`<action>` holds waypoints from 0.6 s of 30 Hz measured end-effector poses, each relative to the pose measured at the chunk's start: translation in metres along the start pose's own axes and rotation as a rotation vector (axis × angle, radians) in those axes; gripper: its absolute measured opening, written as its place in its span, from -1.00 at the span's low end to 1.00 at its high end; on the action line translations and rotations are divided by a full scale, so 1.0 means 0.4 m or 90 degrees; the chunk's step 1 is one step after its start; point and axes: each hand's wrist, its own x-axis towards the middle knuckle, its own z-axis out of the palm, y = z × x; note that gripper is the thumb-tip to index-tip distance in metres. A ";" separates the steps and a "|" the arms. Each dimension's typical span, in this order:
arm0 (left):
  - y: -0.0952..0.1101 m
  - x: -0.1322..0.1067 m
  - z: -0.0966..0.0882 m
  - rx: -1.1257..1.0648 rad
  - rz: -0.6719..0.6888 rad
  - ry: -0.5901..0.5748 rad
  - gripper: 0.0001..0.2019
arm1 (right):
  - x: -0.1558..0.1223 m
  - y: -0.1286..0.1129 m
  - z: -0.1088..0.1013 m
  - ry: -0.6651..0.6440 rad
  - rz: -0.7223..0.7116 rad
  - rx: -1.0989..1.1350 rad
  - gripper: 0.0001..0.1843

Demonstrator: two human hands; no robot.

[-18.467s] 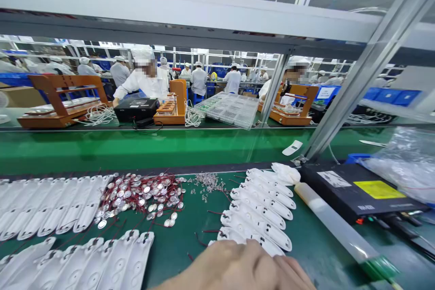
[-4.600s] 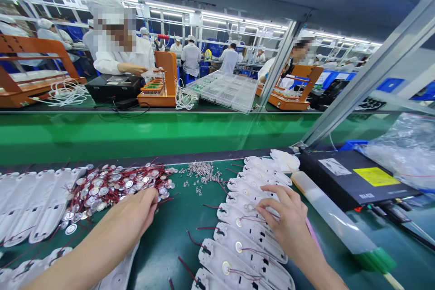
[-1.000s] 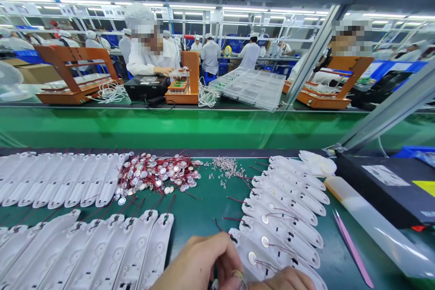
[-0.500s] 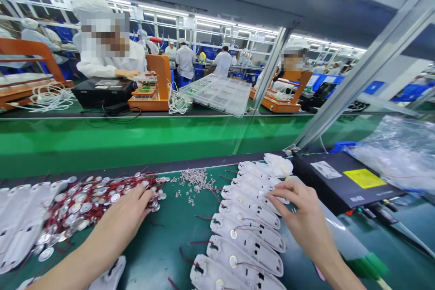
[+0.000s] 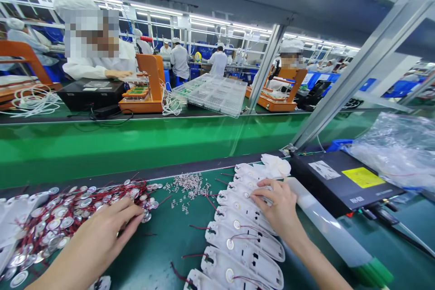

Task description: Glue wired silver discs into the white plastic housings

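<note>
My left hand [image 5: 102,231] lies flat at the right edge of a heap of silver discs with red wires [image 5: 68,213], fingertips touching a disc. My right hand [image 5: 277,206] rests on a fanned row of white plastic housings [image 5: 241,240], its fingertips pressing on one housing near the row's far end. Several housings nearer me carry a disc and red wire. A small heap of tiny grey parts [image 5: 186,183] lies between the discs and the housings.
A black box with a yellow label [image 5: 343,181] stands right of the housings, a translucent tube with a green cap [image 5: 333,235] beside it, and a clear plastic bag [image 5: 397,149] beyond. A green conveyor belt [image 5: 136,140] runs behind. People in white work across it.
My right hand has come down from above the housings onto one near the row's far end. My left hand has stayed at the disc heap, fingers drawn slightly nearer me.
</note>
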 end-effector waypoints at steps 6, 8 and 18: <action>0.040 0.003 -0.037 -0.147 -0.059 -0.034 -0.66 | 0.002 -0.016 -0.023 -0.026 0.004 -0.006 -0.93; 0.062 0.012 -0.050 -0.187 -0.076 -0.072 -0.66 | 0.012 -0.015 -0.031 -0.049 -0.010 -0.002 -0.89; 0.257 0.066 -0.088 -0.464 -0.171 -0.292 -0.77 | 0.020 -0.151 -0.111 -0.035 -0.173 0.109 -0.77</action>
